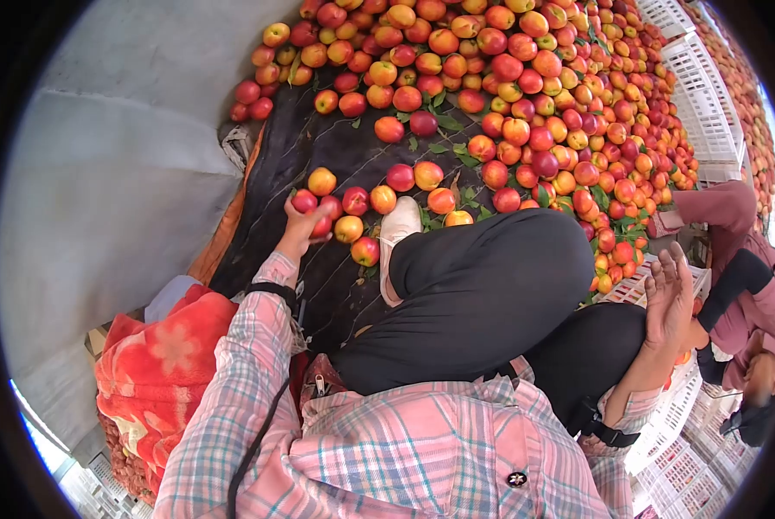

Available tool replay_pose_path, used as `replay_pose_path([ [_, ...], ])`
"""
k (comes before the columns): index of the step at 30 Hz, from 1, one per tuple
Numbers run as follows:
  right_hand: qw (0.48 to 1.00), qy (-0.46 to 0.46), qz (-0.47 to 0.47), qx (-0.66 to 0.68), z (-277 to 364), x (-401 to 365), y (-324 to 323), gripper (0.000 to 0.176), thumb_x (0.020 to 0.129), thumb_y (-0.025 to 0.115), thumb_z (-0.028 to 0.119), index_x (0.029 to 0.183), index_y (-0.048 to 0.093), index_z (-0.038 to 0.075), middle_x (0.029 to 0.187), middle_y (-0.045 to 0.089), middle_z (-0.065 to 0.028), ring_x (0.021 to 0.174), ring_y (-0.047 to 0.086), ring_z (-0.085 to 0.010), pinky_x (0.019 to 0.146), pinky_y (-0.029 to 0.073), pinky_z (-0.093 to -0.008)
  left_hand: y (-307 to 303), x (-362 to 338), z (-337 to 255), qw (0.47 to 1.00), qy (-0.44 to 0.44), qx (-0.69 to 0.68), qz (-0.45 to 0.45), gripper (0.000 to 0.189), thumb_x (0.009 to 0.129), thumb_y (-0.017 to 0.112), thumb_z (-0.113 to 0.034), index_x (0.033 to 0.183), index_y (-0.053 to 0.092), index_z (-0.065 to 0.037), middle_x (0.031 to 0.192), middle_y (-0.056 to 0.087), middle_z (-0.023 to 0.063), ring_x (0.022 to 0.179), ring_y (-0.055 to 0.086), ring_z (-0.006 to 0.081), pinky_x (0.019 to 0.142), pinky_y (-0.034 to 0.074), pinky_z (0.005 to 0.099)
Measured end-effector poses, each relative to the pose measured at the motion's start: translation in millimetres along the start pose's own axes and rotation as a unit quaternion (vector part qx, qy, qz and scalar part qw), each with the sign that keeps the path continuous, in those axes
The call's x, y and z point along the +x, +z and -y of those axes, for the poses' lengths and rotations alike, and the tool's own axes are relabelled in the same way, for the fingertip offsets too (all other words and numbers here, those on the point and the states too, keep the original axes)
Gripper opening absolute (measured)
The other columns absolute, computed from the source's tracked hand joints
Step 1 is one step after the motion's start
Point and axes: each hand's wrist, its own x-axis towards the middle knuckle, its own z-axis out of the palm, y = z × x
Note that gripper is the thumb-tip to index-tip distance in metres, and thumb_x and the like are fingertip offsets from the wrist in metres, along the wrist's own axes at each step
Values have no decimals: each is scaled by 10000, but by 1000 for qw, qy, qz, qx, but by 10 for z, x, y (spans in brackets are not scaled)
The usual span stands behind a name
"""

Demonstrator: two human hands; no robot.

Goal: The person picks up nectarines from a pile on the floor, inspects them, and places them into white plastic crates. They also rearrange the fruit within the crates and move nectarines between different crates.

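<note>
Black sheeting point(292, 138), crossed by pale lines, spreads in front of us as we sit with one knee bent across it and a white shoe point(400, 227) planted among the fruit. Our left hand point(304, 223) reaches out over this sheeting, its fingers curled around two red fruits point(321, 227); part of the grip is turned from us, so we cannot tell how firmly it presses. Just beside it, loose fruits point(381, 199), red and yellow like nectarines, lie scattered between the hand and our shoe, some touching one another. Beyond them rises a large heap point(534, 95) of the same fruit, spilling toward our right, with green leaves point(449, 123) strewn along its near edge.

Our right hand point(667, 303) is raised well apart from the left, palm showing, fingers extended and slightly parted, near a white crate point(634, 284) beyond our knee. More white crates point(704, 95) stand along the far right of the heap. At our right we see a co-worker in dusty pink clothing point(718, 208), one foot close to the fruit. On our left, a red blanket point(164, 355) with a pale flower pattern lies bunched beside our plaid sleeve point(253, 337), in front of a grey wall-like surface point(128, 182).
</note>
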Motion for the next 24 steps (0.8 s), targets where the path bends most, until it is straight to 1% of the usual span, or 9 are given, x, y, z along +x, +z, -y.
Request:
replay_pose_path([
  [4,998,-35,1,-54,-36,-25,163,412,901,578,233,1230,487,3,1016,600,-74,849,605,-134,657,511,-229,295,119,-540,971,87,-210,74,1015,773,746,-290,1436,-18,-217,1336,293,220,1033,536,330,714,563,426],
  [6,997,-45,-5,-60,-30,-81,170,399,901,580,216,1223,490,-1,1004,602,-73,832,607,-131,635,508,-219,262,186,-576,990,134,-34,14,1030,768,747,-282,1443,-25,-190,1359,272,266,1064,528,358,747,550,455],
  [8,997,-54,-9,-62,-39,-108,167,386,901,581,199,1217,494,-5,993,603,-73,815,609,-129,613,504,-210,17,490,-134,955,198,214,-64,994,665,804,-276,1423,184,-105,1371,273,290,1081,529,366,801,535,406],
  [11,995,-53,-32,-81,-35,-163,172,356,904,577,181,1200,508,-5,992,603,-69,811,609,-123,609,504,-211,286,-208,248,925,48,376,-3,1017,524,865,-286,1322,266,-85,1263,364,249,1041,540,381,512,566,381],
  [14,993,-55,-33,-104,-32,-144,203,331,904,578,173,1183,523,6,983,604,-62,802,605,-113,613,498,-216,525,-295,788,899,46,434,37,991,528,859,-311,1286,268,-70,1234,412,270,1121,485,420,952,421,424],
  [17,991,-46,-7,-124,-43,-116,256,316,897,589,167,1162,531,6,964,609,-53,791,597,-101,614,490,-213,693,-234,816,887,88,453,0,884,555,839,-284,1207,301,-26,1210,441,270,1116,485,422,939,429,407],
  [20,986,-55,-2,-160,-44,-166,351,318,891,596,170,1157,532,7,961,607,-50,786,593,-101,610,484,-210,698,-123,757,894,97,436,-34,769,590,812,-243,1139,322,-17,1177,455,233,1060,534,380,875,485,432],
  [22,984,-58,-5,-168,-51,-197,370,322,887,601,179,1152,537,6,948,601,-48,788,590,-98,607,475,-205,660,-99,628,998,-56,27,7,675,650,765,-181,1132,316,-34,1122,464,179,980,578,321,758,554,444],
  [24,978,-55,-2,-199,-52,-217,365,327,887,603,191,1147,544,2,940,597,-48,786,582,-88,606,469,-197,701,-63,392,997,8,-74,0,605,712,700,-96,1142,276,-65,1116,426,154,936,590,282,678,586,427],
])
